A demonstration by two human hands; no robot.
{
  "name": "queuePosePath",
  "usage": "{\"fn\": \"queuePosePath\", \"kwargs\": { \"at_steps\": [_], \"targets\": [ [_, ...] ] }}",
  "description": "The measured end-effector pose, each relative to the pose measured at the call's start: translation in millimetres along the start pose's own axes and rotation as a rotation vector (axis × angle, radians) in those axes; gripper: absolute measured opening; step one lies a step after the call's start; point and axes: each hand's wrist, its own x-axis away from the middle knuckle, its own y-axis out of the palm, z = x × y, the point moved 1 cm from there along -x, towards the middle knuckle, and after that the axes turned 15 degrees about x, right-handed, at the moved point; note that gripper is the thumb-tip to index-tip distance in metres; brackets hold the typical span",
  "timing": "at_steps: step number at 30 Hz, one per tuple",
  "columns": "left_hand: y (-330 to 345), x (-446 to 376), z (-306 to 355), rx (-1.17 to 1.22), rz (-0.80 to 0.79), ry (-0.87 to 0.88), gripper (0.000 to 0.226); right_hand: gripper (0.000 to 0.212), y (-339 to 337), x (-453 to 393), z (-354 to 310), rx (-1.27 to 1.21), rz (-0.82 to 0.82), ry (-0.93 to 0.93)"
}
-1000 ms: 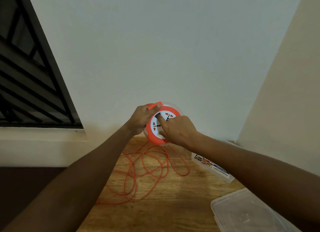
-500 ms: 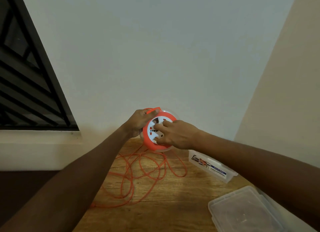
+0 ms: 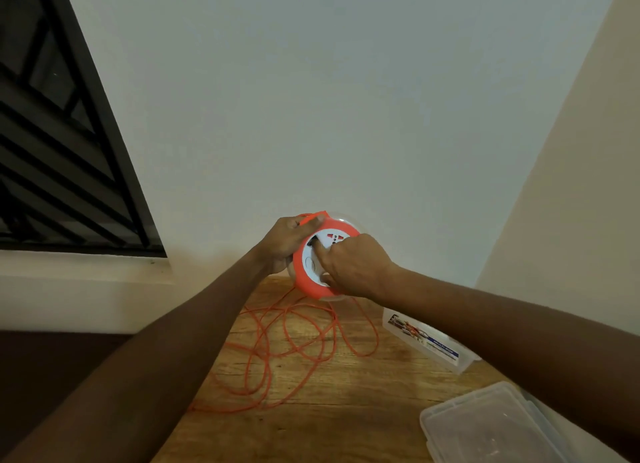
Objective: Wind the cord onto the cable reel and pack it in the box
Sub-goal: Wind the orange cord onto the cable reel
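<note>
An orange and white cable reel point(image 3: 309, 272) is held upright above the wooden table point(image 3: 346, 410). My left hand point(image 3: 282, 241) grips its left rim and orange handle from behind. My right hand point(image 3: 353, 265) lies over the white socket face, the index finger curled into a dark recess on it. The orange cord point(image 3: 287, 345) hangs from the reel's underside and lies in several loose loops on the table. A clear plastic box point(image 3: 429, 341) with a printed label stands to the right, partly hidden by my right forearm.
The clear box lid point(image 3: 485, 424) lies flat at the table's near right. A pale wall stands right behind the table, and another closes in on the right. A dark barred window point(image 3: 62, 151) is at the left. The table's left edge drops to a dark floor.
My right hand has turned round on the reel's white face, its finger shifting from the top centre to the upper left. The view has shifted slightly. The cord loops lie about the same.
</note>
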Motion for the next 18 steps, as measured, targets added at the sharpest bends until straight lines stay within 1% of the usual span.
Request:
{"fn": "queuePosePath", "kwargs": {
  "at_steps": [1, 3, 7, 10, 12, 13, 14, 15, 16, 17, 18],
  "targets": [
    [0, -1, 0, 0.013, 0.018, 0.012, 0.033, 0.063, 3, -2, -2, -0.091, -0.055, 0.074],
    [0, -1, 1, 0.012, 0.038, 0.028, 0.033, 0.067, 10, -7, -8, -0.241, -0.127, 0.150],
    [0, 0, -4, -0.003, 0.057, 0.022, 0.028, 0.067, 17, -5, -16, -0.452, -0.166, 0.338],
    [-1, 1, -10, 0.035, 0.078, 0.025, 0.027, 0.067, 18, -1, -21, -0.730, -0.233, 0.473],
    [-2, 1, -12, 0.033, 0.078, 0.018, 0.032, 0.074, 18, 2, -24, -0.903, -0.285, 0.518],
    [-3, 0, -12, 0.034, 0.082, 0.013, 0.033, 0.077, 17, 5, -25, -0.885, -0.295, 0.510],
    [-4, 0, -12, 0.038, 0.089, 0.007, 0.033, 0.076, 15, 8, -24, -0.765, -0.265, 0.456],
    [-5, 0, -12, 0.042, 0.095, 0.001, 0.033, 0.070, 15, 9, -23, -0.572, -0.182, 0.358],
    [-6, 0, -10, 0.041, 0.095, -0.005, 0.032, 0.059, 13, 11, -20, -0.391, -0.063, 0.227],
    [-6, 1, -8, 0.025, 0.086, -0.011, 0.029, 0.047, 13, 13, -16, -0.260, 0.047, 0.078],
    [-7, 2, -6, 0.000, 0.073, -0.020, 0.027, 0.039, 14, 14, -10, -0.189, 0.115, -0.055]
  ]
}}
